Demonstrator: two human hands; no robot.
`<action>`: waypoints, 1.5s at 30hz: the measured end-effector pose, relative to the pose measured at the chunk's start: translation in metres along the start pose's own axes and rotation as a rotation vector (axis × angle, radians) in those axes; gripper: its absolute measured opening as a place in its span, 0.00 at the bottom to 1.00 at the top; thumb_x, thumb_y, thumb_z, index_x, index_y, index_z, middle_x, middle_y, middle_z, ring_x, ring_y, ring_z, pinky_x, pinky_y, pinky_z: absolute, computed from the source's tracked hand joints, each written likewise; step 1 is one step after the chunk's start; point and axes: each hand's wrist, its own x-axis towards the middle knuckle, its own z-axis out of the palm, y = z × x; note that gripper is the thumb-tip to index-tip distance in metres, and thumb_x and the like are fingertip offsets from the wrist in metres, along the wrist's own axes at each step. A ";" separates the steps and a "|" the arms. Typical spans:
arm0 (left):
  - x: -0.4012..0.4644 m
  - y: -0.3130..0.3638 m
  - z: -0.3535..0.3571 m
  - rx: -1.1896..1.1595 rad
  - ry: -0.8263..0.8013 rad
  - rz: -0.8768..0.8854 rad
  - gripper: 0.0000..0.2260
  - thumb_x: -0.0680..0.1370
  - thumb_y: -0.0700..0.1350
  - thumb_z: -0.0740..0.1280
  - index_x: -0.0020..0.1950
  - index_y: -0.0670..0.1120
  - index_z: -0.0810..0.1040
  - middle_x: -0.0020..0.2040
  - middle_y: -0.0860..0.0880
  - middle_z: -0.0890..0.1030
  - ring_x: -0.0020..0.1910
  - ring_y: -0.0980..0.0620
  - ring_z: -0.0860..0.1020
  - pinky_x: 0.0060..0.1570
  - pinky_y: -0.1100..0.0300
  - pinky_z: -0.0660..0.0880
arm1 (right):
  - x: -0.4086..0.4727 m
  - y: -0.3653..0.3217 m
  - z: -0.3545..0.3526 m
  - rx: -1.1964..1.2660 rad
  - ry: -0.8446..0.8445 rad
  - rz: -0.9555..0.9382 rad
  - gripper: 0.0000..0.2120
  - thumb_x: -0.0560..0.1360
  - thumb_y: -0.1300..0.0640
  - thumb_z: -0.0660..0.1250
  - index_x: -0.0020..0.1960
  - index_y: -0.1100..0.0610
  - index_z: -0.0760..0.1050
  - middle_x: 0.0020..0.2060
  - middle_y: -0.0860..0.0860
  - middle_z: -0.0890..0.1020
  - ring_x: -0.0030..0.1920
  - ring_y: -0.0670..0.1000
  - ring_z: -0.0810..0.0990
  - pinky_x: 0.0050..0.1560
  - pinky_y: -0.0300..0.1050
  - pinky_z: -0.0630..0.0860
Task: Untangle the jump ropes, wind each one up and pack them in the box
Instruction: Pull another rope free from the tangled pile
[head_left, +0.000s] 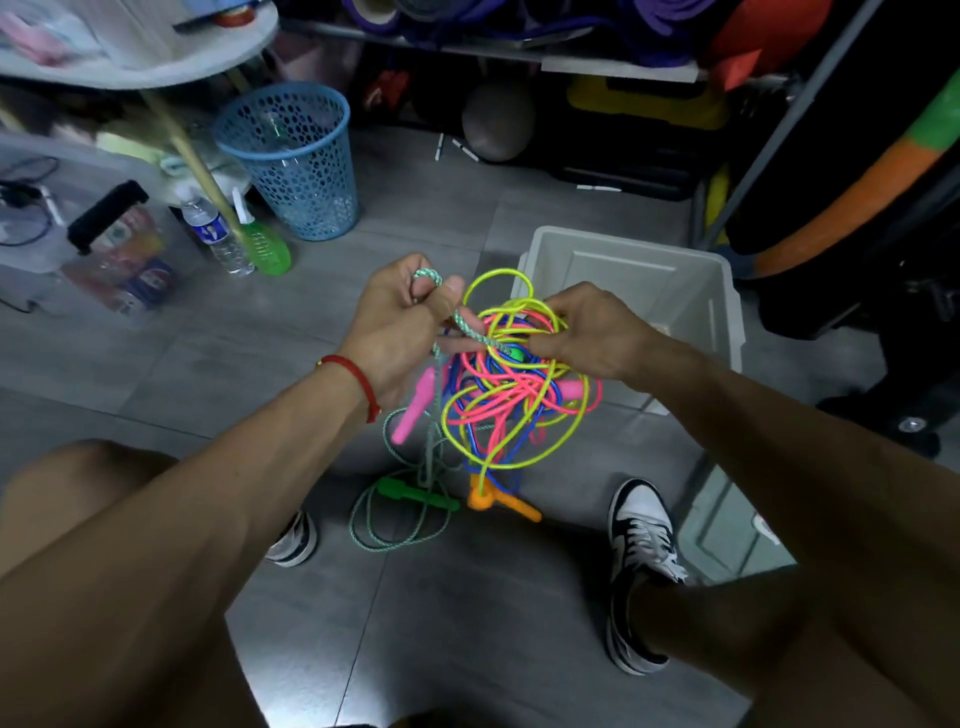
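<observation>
Left hand curled, pinching the braided green rope between thumb and fingers. Right hand curled into the tangle of yellow, pink and blue ropes, held above the floor. Just behind, by the right hand: white box.

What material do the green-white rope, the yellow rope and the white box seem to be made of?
Green-white rope: apparently braided textile cord, matte, with a woven two-colour pattern. Yellow rope: probably plastic or vinyl, smooth, glossy, springing in stiff loops. White box: likely moulded plastic, slightly translucent, with a raised panel in its bottom.
</observation>
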 end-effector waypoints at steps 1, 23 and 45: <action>0.001 -0.003 -0.001 0.028 0.002 0.018 0.16 0.83 0.37 0.61 0.39 0.49 0.60 0.34 0.35 0.77 0.35 0.40 0.79 0.43 0.41 0.81 | -0.001 -0.001 0.000 0.019 0.037 0.027 0.03 0.71 0.55 0.74 0.44 0.54 0.85 0.35 0.52 0.86 0.36 0.49 0.84 0.37 0.40 0.78; -0.007 -0.010 0.009 0.898 -0.241 0.515 0.23 0.72 0.33 0.73 0.61 0.43 0.65 0.48 0.50 0.73 0.43 0.49 0.75 0.46 0.61 0.72 | -0.004 -0.015 0.008 0.064 0.167 0.160 0.09 0.68 0.49 0.75 0.38 0.55 0.85 0.31 0.54 0.84 0.33 0.49 0.84 0.36 0.41 0.81; 0.023 -0.016 -0.005 0.908 -0.036 0.270 0.05 0.76 0.43 0.67 0.44 0.44 0.81 0.45 0.40 0.76 0.42 0.39 0.80 0.49 0.51 0.79 | 0.014 0.025 0.011 -0.498 0.099 0.024 0.21 0.74 0.46 0.72 0.58 0.60 0.77 0.55 0.62 0.80 0.60 0.64 0.75 0.57 0.49 0.71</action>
